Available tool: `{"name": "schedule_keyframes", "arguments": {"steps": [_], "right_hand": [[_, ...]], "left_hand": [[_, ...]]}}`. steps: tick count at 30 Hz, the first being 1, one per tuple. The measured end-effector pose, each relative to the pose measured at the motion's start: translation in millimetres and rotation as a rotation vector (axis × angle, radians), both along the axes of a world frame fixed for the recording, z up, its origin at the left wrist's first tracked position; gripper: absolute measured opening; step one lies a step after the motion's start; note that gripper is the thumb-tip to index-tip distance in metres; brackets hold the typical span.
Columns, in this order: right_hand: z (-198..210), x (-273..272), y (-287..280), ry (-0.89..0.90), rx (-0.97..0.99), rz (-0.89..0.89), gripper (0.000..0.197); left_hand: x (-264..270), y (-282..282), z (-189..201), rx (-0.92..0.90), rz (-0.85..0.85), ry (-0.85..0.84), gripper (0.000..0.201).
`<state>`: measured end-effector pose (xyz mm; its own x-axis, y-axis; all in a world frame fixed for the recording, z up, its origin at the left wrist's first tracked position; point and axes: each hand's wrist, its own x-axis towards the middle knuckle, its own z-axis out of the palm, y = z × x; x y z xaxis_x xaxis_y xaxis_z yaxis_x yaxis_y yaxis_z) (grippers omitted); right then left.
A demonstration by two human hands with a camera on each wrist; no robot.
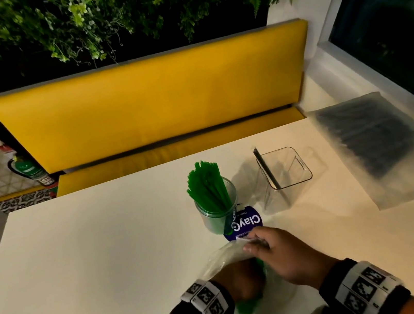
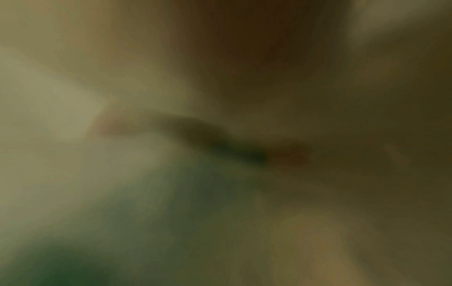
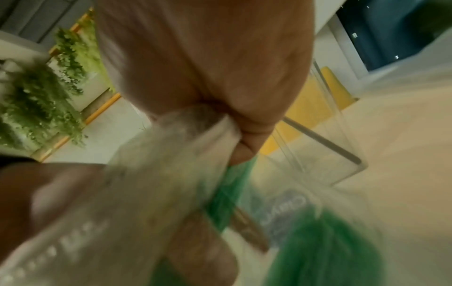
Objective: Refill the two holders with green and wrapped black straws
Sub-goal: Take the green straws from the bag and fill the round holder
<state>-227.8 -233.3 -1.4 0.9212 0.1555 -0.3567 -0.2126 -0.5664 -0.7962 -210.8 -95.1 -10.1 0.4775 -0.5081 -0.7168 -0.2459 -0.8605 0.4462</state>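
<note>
**Green straws being drawn from the bag**

While the bag (image 1: 224, 256) is pinched at its mouth by the right hand (image 1: 284, 256), the left hand (image 1: 240, 280) – grip unclear – should draw straws out straight toward the jar (image 1: 218, 209), frame centre.

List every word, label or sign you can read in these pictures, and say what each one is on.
"ClayG": white letters, upside down in the head view, on the blue label of the clear plastic bag that the right hand pinches; any further letters are hidden.
Small white line beneath it on the same label: too small to read.
Fire extinguisher label: too blurred to read.
Wrist bands: black-and-white coded squares, no words.
</note>
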Motion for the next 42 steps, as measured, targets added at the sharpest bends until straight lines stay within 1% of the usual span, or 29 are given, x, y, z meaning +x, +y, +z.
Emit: {"name": "schedule_keyframes", "arguments": {"steps": [2,4,6,9,10,12,14,16,18,19,20,21,23,24,25,27,29,32,34,36,38,40,42], "right_hand": [[0,4,-4,-0.030,-0.073,-0.082,0.024],[-2,8,-14,-0.039,-0.207,-0.172,0.028],[-5,8,-22,-0.039,-0.255,-0.220,0.027],[-12,10,-25,-0.055,-0.261,-0.192,0.024],[-13,12,-25,-0.051,-0.258,-0.180,0.023],[-10,17,-24,0.007,-0.214,-0.199,0.020],[-1,19,-23,0.074,-0.201,-0.189,0.025],[5,18,-25,0.088,-0.181,-0.177,0.034],[8,15,-28,0.093,-0.174,-0.213,0.041],[10,14,-27,0.098,-0.214,-0.223,0.045],[10,14,-24,0.089,-0.261,-0.220,0.048],[10,15,-19,0.068,-0.318,-0.193,0.048],[12,16,-6,-0.045,-0.467,-0.120,0.036],[13,18,-1,-0.105,-0.534,-0.089,0.030],[15,21,5,-0.157,-0.585,-0.056,0.033],[16,27,14,-0.213,-0.657,0.015,0.046],[16,35,19,-0.269,-0.684,0.053,0.048],[7,49,23,-0.310,-0.671,0.054,0.039],[1,55,23,-0.313,-0.670,0.059,0.033],[-2,58,23,-0.310,-0.671,0.059,0.030],[-3,59,22,-0.322,-0.668,0.053,0.027],[-2,59,22,-0.321,-0.668,0.057,0.025],[0,59,21,-0.322,-0.681,0.069,0.024]], "left_hand": [[2,2,2,-0.022,-0.013,-0.088,0.030],[2,7,6,-0.073,0.063,-0.114,0.036],[0,11,16,-0.107,0.062,-0.129,0.028],[-4,14,35,-0.249,0.068,-0.178,0.012],[-4,16,39,-0.312,0.117,-0.190,0.010],[1,22,45,-0.439,0.297,-0.207,0.007],[7,30,49,-0.519,0.471,-0.160,0.006],[13,37,58,-0.591,0.560,-0.038,0.010],[16,42,77,-0.763,0.638,0.084,0.011],[17,45,91,-0.862,0.675,0.094,0.009],[21,47,105,-0.958,0.704,0.046,0.008],[26,48,119,-1.048,0.723,-0.047,0.009],[38,50,144,-1.195,0.791,-0.278,0.014],[45,51,152,-1.249,0.848,-0.369,0.010],[54,50,156,-1.284,0.904,-0.429,0.008],[70,49,152,-1.326,0.992,-0.457,0.012],[84,45,141,-1.332,1.065,-0.440,0.012],[100,40,125,-1.302,1.189,-0.443,0.014],[108,36,119,-1.309,1.236,-0.448,0.014],[113,33,112,-1.311,1.250,-0.471,0.015],[117,32,105,-1.297,1.217,-0.516,0.012],[118,31,94,-1.204,1.170,-0.580,0.009],[115,31,78,-1.051,1.113,-0.615,0.011]]}}
